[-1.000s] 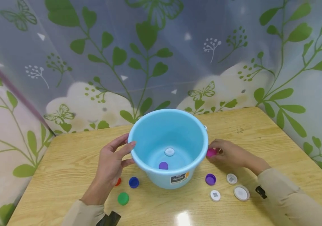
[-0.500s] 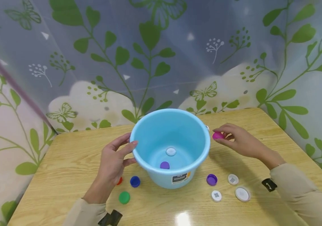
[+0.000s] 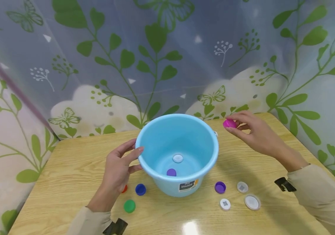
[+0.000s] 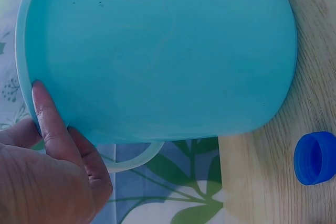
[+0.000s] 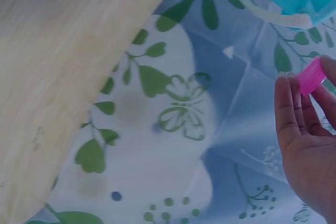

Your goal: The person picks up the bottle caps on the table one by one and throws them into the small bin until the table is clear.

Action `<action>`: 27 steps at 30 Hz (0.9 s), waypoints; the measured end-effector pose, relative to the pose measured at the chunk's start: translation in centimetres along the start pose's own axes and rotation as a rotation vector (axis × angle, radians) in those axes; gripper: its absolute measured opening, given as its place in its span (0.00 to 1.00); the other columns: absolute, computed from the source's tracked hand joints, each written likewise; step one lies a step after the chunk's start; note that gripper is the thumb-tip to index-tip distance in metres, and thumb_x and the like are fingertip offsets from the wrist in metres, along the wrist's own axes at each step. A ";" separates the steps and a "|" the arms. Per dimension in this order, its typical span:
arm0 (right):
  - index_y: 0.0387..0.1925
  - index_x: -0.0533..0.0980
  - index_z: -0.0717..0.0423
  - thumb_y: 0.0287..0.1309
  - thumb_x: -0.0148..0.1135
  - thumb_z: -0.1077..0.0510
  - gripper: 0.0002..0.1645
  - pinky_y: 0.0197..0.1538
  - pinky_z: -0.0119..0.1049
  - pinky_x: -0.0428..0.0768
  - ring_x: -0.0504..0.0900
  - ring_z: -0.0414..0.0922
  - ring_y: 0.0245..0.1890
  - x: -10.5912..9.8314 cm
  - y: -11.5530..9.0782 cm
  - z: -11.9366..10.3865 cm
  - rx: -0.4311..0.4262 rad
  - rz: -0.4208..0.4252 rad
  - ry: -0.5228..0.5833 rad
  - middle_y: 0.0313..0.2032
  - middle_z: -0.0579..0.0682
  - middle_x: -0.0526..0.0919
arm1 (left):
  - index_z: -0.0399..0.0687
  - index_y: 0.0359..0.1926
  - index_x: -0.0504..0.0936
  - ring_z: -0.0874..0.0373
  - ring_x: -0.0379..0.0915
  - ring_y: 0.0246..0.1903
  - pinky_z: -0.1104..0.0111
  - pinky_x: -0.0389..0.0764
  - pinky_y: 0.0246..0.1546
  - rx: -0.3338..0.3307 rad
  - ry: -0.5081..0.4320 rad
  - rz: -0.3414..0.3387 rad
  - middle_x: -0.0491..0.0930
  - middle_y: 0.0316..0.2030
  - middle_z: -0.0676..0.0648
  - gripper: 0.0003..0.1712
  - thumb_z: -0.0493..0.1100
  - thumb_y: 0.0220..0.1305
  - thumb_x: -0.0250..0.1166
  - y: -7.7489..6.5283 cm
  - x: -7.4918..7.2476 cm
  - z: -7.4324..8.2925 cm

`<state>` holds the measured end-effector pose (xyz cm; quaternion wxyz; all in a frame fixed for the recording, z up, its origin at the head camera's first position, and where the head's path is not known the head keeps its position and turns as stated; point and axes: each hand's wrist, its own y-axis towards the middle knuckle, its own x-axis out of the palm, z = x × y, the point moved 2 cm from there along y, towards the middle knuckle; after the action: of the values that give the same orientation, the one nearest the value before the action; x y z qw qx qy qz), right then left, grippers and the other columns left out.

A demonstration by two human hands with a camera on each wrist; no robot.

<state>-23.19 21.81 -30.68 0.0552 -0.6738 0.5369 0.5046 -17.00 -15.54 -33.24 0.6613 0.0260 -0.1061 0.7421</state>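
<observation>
Pink cap (image 3: 229,123) is pinched in the right hand (image 3: 257,135), thumb against fingers, off the table (image 3: 82,156), the blue bucket (image 3: 176,140) just left of that grip and nearer the person, left hand (image 3: 118,166) gripping its far-side rim, thumb over the edge, label (image 3: 186,186) print too blurred to read.

The head view is evenly bright, with white glare on the near bench (image 3: 182,213) and a soft shadow beside the right sleeve (image 3: 317,192); both wrist views are dimmer, hazier and softer.
</observation>
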 end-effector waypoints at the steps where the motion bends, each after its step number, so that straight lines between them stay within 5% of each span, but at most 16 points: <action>1: 0.54 0.76 0.63 0.61 0.64 0.62 0.20 0.43 0.22 0.79 0.76 0.40 0.40 -0.1 0.2 -0.3 -0.008 0.009 0.004 0.45 0.48 0.76 | 0.38 0.58 0.75 0.52 0.80 0.39 0.65 0.86 0.29 -0.001 0.003 0.002 0.69 0.48 0.42 0.25 0.36 0.60 0.67 0.0 0.0 0.0; 10: 0.53 0.77 0.59 0.59 0.65 0.62 0.20 0.44 0.26 0.81 0.77 0.39 0.42 0.5 2.2 -3.2 -0.097 0.039 0.083 0.48 0.47 0.76 | 0.39 0.58 0.75 0.52 0.80 0.39 0.66 0.85 0.29 -0.003 0.009 0.008 0.69 0.49 0.42 0.25 0.36 0.60 0.67 -0.1 -0.1 0.0; 27: 0.52 0.78 0.55 0.60 0.65 0.55 0.19 0.44 0.35 0.81 0.77 0.39 0.43 5.3 4.7 -7.2 -0.229 -0.113 0.192 0.47 0.44 0.77 | 0.39 0.58 0.75 0.51 0.80 0.40 0.66 0.85 0.29 0.006 0.020 0.004 0.69 0.48 0.42 0.24 0.36 0.60 0.68 0.0 -0.1 0.0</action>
<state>-22.86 11.86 -28.86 -0.0452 -0.7500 0.4400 0.4918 -17.02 -15.68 -33.26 0.6608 0.0205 -0.0974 0.7439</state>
